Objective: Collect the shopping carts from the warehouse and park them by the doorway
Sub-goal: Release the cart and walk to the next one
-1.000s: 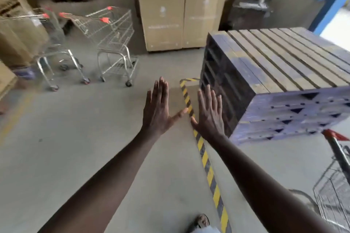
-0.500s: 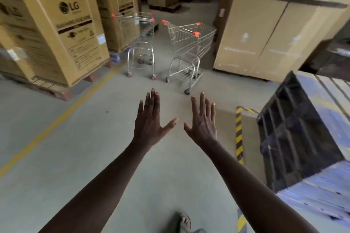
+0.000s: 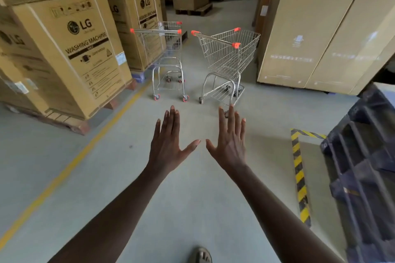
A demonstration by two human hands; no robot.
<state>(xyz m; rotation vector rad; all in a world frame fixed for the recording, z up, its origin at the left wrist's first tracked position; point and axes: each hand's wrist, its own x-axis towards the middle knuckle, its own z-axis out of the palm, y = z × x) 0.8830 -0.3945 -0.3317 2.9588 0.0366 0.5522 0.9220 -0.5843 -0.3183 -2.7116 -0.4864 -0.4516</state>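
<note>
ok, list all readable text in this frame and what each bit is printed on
"LG" and "WASHING MACHINE": front face of the nearest brown cardboard carton, left.
"LG", partly cut off: that carton's side face.
"LG" and "WASHING MACHINE", vertical: brown cardboard carton behind the left wire cart.
Small print, stickers and handling icons on cartons: too small.
Pale marks on the tall plain cartons, right: blurred.

head-worn view, facing forward and down, floor (image 3: pixel 192 209) close
</note>
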